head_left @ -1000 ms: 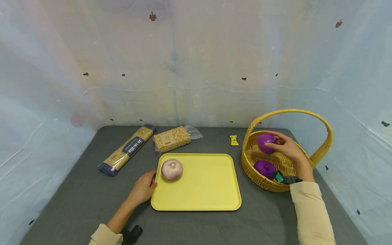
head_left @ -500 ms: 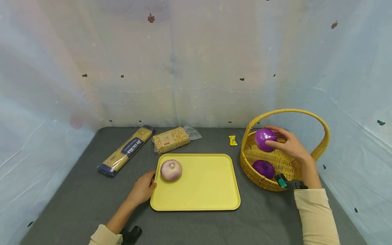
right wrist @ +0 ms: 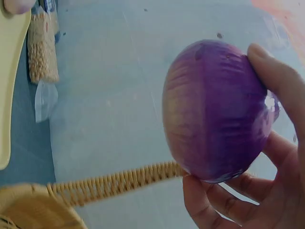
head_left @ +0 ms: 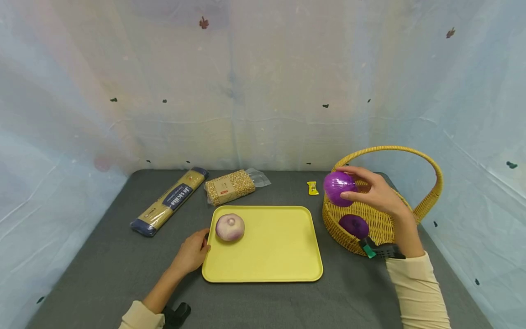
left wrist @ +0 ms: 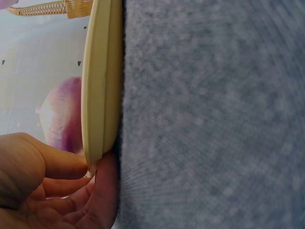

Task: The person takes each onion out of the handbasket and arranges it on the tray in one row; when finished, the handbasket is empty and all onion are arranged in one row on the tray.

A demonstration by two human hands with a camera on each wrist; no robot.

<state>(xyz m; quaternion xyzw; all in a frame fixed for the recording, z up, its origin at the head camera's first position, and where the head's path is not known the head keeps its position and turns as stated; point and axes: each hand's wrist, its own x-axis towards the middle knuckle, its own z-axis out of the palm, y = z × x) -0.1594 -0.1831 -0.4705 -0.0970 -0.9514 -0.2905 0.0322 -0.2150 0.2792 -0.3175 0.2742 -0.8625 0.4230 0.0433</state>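
Note:
My right hand [head_left: 376, 194] grips a shiny purple onion [head_left: 339, 188], thumb on one side and fingers on the other, above the left rim of the wicker basket [head_left: 334, 233]. The right wrist view shows the onion [right wrist: 214, 114] held clear of the basket. A second, darker purple round vegetable [head_left: 354, 225] lies inside the basket. My left hand [head_left: 192, 252] pinches the left rim of the yellow tray [head_left: 275, 246]; the left wrist view shows thumb and fingers on the tray's edge [left wrist: 100, 95]. A pale white-and-purple onion [head_left: 230, 227] sits on the tray's left part.
A long pack of pasta [head_left: 170, 201] lies at the back left, beside a clear bag of beige kernels [head_left: 230, 187]. One small yellow wrapped sweet [head_left: 312, 188] lies left of the basket. The basket's tall handle [head_left: 388, 148] arches over it.
My right hand has raised the purple onion from inside the basket and carried it left to the rim. My left hand and the tray have stayed put.

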